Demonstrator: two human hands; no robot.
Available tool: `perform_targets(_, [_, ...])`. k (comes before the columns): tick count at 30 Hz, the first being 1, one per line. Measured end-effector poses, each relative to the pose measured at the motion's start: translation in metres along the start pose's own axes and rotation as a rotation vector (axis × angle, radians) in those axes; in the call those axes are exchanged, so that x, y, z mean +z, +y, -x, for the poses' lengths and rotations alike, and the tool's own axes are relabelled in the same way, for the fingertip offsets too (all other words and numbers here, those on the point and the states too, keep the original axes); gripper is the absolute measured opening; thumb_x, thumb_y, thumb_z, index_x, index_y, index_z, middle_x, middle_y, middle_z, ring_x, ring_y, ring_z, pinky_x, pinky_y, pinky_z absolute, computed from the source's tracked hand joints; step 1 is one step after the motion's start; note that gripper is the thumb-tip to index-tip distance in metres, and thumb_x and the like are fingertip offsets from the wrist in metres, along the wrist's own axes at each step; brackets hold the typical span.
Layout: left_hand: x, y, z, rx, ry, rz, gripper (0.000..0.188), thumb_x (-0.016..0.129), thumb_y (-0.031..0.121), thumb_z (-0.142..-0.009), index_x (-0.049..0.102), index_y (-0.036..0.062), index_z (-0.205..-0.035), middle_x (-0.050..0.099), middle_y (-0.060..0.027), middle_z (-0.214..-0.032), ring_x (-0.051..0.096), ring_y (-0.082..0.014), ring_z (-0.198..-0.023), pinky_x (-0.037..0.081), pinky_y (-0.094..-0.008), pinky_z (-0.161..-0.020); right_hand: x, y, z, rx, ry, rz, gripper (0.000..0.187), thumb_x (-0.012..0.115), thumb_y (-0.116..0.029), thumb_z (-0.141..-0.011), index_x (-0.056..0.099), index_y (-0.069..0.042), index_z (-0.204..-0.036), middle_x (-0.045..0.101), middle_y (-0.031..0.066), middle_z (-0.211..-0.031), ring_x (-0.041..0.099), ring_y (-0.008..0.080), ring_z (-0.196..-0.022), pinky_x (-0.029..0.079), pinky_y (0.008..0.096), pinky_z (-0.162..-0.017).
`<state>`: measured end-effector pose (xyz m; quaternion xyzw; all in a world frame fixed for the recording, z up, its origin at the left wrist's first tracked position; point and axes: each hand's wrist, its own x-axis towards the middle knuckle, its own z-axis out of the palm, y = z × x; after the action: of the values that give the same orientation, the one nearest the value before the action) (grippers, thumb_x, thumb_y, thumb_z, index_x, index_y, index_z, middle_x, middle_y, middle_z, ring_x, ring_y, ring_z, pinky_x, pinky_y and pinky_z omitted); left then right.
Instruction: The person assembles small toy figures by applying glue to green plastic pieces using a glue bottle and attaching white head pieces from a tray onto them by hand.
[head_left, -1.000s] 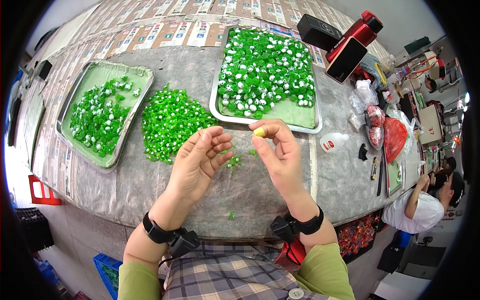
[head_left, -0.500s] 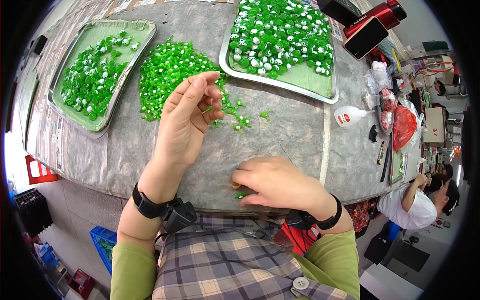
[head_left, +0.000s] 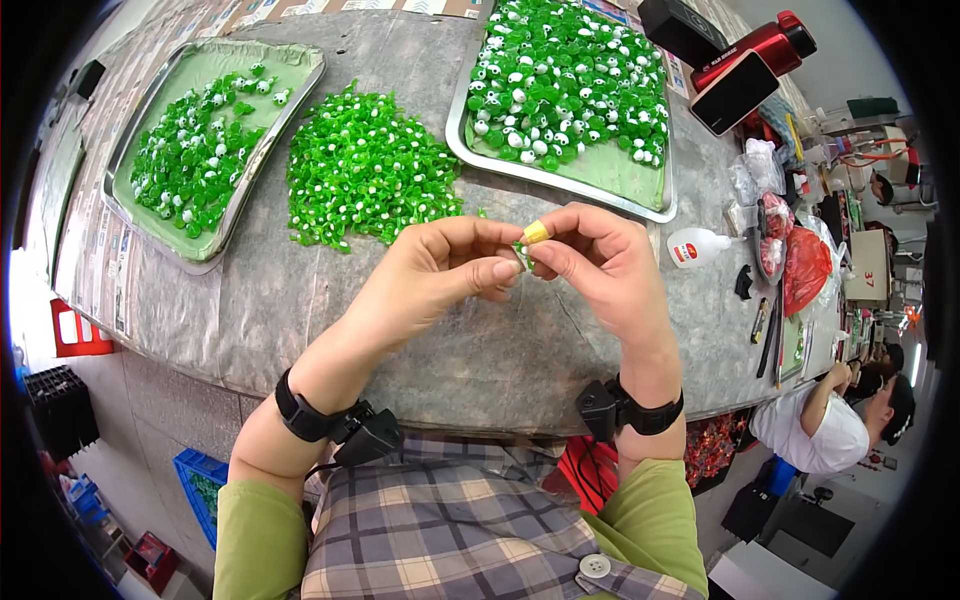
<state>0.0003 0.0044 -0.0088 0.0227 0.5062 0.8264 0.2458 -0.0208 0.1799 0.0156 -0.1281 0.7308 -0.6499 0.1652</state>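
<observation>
My left hand and my right hand meet over the middle of the table, fingertips pinched together. Between them is a small green plastic piece with a bit of white, mostly covered by the fingers. A yellow wrap circles my right index fingertip. Just beyond my left hand lies a heap of small bright green pieces with white spots. Green and white pieces with black marks lie in a metal tray at the left. A fuller metal tray of similar pieces stands at the far right.
Right of my hands lies a white squeeze bottle. Farther back are a phone, a red flask and a black box. A red plastic bag and a cutter knife lie near the right edge, where another person sits.
My right hand has risen from the table's near edge to meet my left hand. My left hand has lowered and turned rightward. The small green piece is now between their fingertips.
</observation>
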Motion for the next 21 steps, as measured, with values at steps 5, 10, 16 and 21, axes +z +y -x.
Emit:
perform_targets(5, [0.001,-0.001,-0.002,-0.004,0.050,-0.046,0.027,0.058,0.008,-0.076,0.053,-0.0019,-0.100,0.058,-0.0041,-0.082,0.055,-0.0080,-0.072,0.046,-0.0207,-0.065,-0.001,0.003,0.001,0.027,-0.007,-0.104,0.009,0.054,-0.004,-0.078,0.052,0.001,-0.085,0.057,0.0025,-0.073,0.053,0.0062,-0.064,0.044,0.0184,-0.059])
perform_targets(10, [0.004,-0.004,-0.006,0.001,0.078,-0.069,0.020,0.059,0.006,-0.075,0.056,-0.0014,-0.093,0.059,-0.0036,-0.078,0.055,-0.0079,-0.070,0.046,-0.0202,-0.064,0.003,0.001,0.007,-0.060,0.074,0.005,0.017,0.056,-0.004,-0.075,0.050,0.000,-0.090,0.057,0.0040,-0.075,0.053,0.0072,-0.064,0.044,0.0190,-0.060])
perform_targets(16, [0.000,-0.001,0.000,0.027,0.168,0.088,0.012,0.058,0.008,-0.076,0.055,0.0015,-0.086,0.058,-0.0039,-0.075,0.056,-0.0106,-0.067,0.048,-0.0229,-0.063,-0.050,-0.029,0.026,-0.474,0.751,0.205,0.019,0.058,-0.002,-0.074,0.051,0.000,-0.091,0.057,0.0044,-0.073,0.053,0.0089,-0.062,0.043,0.0196,-0.059])
perform_targets(21, [0.000,0.001,0.000,0.047,0.212,0.229,0.012,0.055,0.008,-0.077,0.051,0.0038,-0.088,0.057,-0.0060,-0.079,0.056,-0.0123,-0.071,0.049,-0.0249,-0.064,-0.134,-0.010,0.069,-0.316,1.059,0.358,0.032,0.063,-0.010,-0.071,0.050,0.001,-0.098,0.055,0.0052,-0.082,0.051,0.0096,-0.072,0.040,0.0197,-0.064])
